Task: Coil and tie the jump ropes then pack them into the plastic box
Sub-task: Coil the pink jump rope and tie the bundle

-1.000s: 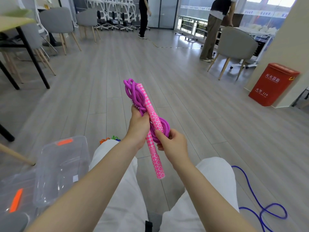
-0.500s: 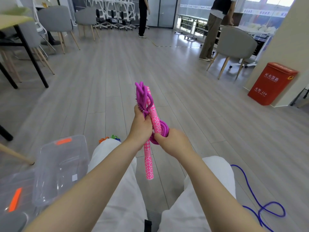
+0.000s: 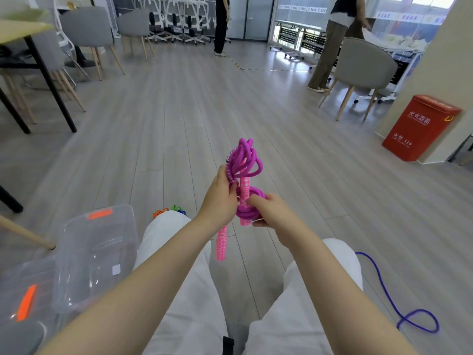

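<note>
Head view, left hand (image 3: 220, 198) and right hand (image 3: 272, 211) raised, grips clamped on purple jump rope (image 3: 247, 165)

A grey plank floor (image 3: 194, 119) runs across the room, with a red box (image 3: 419, 128) bearing white characters standing at the right against a pale column (image 3: 445, 60). At the far left a black-legged desk (image 3: 23, 30) stands beside grey chairs (image 3: 87, 26) on wooden legs, and a row of white office chairs (image 3: 174, 14) lines the far wall. Another grey chair (image 3: 363, 65) sits at the far right, a person in brown trousers (image 3: 330, 47) stands just behind it, and a person in black (image 3: 221, 21) stands far off near the middle.
</note>
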A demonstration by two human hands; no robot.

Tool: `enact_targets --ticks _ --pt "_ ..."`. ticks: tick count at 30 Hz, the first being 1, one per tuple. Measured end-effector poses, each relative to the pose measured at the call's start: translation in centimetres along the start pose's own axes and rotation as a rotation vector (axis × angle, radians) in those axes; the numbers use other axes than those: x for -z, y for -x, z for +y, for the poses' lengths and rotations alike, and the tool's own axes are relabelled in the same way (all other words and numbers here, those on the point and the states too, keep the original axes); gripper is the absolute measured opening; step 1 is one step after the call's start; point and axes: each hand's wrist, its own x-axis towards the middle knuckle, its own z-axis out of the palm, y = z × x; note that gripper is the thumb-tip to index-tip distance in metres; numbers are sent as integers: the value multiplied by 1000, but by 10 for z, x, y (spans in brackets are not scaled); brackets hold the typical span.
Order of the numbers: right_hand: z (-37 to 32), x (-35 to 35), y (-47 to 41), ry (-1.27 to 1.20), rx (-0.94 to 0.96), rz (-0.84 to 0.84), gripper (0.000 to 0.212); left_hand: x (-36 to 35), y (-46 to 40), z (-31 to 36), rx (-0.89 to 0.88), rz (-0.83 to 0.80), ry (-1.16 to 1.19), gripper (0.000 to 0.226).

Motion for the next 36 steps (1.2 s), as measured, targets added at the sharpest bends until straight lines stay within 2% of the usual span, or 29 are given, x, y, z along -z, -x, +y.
enact_targets --ticks 6,9,12,15,18,25,29,33,36 --pt "0 15 -2 -301 -155 -219 85 13 0 -1 -57 -124 -5 40" --pt "1 21 -5 -439 -204 -289 100 19 -3 -1 -72 -182 -8 39" --pt "3 28 -6 -529 -225 -308 101 23 -4 -1 -47 -225 76 48" --pt "3 30 -6 -378 -225 -313 99 24 -2 -2 -39 -291 115 46" --pt "1 27 -5 -249 -172 -325 88 24 -2 0 -66 -344 54 45" --pt "2 25 -5 -280 -98 -278 63 26 -6 1 -215 -307 -67 42" --pt "4 26 -2 -288 -20 -305 56 30 -2 1 -267 -277 -34 58" --pt "6 28 3 -378 -17 -314 54 30 -2 3 -358 -316 -52 56" --pt "7 27 1 -384 11 -264 40 29 0 6 -373 -327 -48 56"
